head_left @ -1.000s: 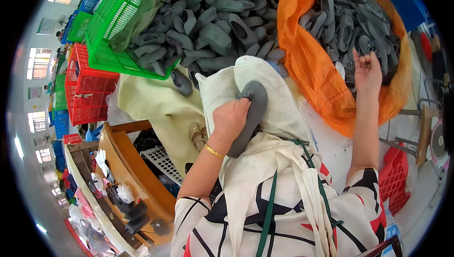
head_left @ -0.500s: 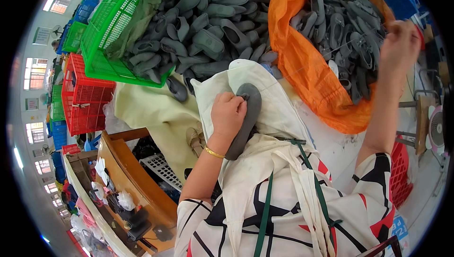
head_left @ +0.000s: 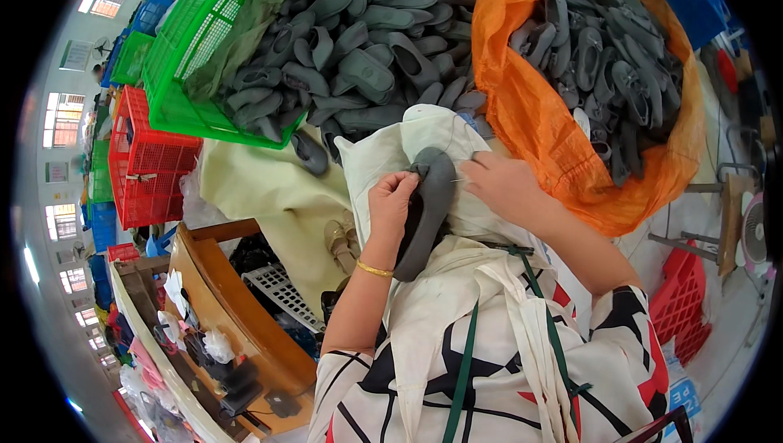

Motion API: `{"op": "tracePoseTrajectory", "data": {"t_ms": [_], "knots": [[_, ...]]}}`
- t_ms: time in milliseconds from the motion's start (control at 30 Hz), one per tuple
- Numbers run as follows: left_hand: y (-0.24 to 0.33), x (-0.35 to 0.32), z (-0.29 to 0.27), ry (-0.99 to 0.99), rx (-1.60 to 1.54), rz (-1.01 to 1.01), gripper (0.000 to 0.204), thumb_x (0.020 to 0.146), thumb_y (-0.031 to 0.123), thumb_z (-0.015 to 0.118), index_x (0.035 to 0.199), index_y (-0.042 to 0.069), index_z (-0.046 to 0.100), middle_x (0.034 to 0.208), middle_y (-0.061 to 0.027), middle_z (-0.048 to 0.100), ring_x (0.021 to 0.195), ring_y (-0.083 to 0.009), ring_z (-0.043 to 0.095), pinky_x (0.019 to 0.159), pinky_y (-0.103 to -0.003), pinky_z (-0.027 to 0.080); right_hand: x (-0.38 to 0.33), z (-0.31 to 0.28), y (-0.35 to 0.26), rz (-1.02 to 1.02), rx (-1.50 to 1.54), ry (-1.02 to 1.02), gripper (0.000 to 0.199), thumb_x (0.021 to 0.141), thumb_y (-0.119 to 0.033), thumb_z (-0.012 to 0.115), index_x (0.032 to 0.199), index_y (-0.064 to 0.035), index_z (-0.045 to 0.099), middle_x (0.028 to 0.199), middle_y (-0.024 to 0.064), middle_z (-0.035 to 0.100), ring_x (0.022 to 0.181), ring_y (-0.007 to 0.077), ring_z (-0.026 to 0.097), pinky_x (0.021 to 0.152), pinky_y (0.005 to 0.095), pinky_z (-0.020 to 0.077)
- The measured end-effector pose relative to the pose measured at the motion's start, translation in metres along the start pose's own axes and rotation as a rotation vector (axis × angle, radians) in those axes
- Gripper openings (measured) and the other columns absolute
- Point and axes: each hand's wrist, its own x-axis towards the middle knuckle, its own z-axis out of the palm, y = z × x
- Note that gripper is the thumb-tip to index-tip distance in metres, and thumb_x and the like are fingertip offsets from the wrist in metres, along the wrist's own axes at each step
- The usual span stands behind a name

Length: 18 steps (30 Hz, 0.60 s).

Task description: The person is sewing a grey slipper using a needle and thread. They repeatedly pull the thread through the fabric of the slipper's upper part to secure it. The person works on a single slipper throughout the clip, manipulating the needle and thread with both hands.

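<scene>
Wearing a patterned garment in white, black and red, with a cream apron and dark green ties. Keeping a grey shoe over the lap, against white cloth, with its knotted trim at the end away from the body. Pinching the shoe at that trim with the left hand, fingers drawn together on it, and a gold bracelet around the wrist. Holding the right hand just beside the shoe's right edge, fingers bent and close together; cannot tell whether gripping anything fine. Having at left a wooden surface with small dark items. Facing, past the lap, a loose shoe near pale yellow sheeting, then a heap of grey shoes at a green basket; right of these, an orange sack full of more footwear. Farther off at left, past a red crate, bright windows along the wall.
</scene>
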Motion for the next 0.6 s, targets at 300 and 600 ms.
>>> {"op": "tracePoseTrajectory", "data": {"t_ms": [300,600], "knots": [[0.001,0.0,0.0,-0.023,-0.174,-0.08,0.008,0.087,0.013,0.075,0.092,0.007,0.073,0.082,0.0029,0.069,0.069,-0.0044,0.054,0.063,-0.02,0.042,-0.102,-0.034,-0.005,0.497,0.254,-0.745,0.032,0.089,-0.036,0.069,0.097,-0.0049,0.065,0.088,0.0145,0.069,0.084,0.0325,0.066,0.071,0.041,0.0506],[0.0,0.0,0.001,-0.021,-0.271,-0.083,0.009,0.087,0.012,0.075,0.092,0.005,0.073,0.08,0.0034,0.068,0.067,-0.0038,0.054,0.062,-0.02,0.042,-0.116,-0.049,0.007,0.442,0.432,-0.695,0.024,0.088,-0.022,0.071,0.101,-0.0032,0.067,0.086,0.0134,0.07,0.083,0.0258,0.069,0.073,0.0354,0.0522]]}}
